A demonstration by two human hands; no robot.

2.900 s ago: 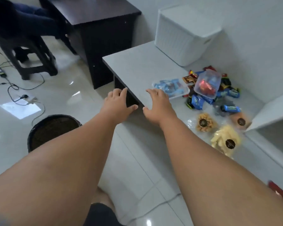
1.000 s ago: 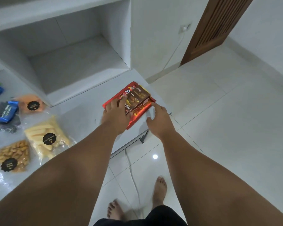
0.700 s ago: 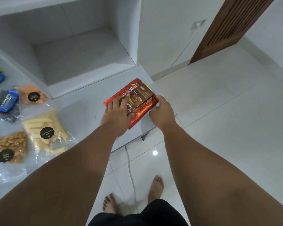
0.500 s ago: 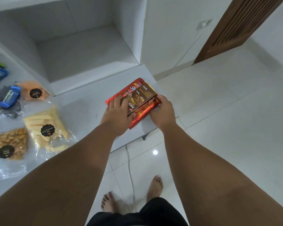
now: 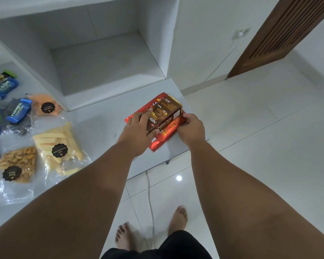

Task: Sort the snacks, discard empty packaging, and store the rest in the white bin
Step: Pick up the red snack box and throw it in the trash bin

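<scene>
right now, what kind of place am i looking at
Most likely a room in a home: a white built-in shelf above a low ledge, a glossy tiled floor, a slatted wooden door, and the person stands barefoot.

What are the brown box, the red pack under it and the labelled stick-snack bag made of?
The brown box: likely printed paperboard, semi-gloss; sharp folded edges, flat faces.
The red pack: thin card or foil film, glossy; bright highlights, cannot tell which.
The stick-snack bag: clear soft plastic film; contents show through, wrinkles glint.
</scene>
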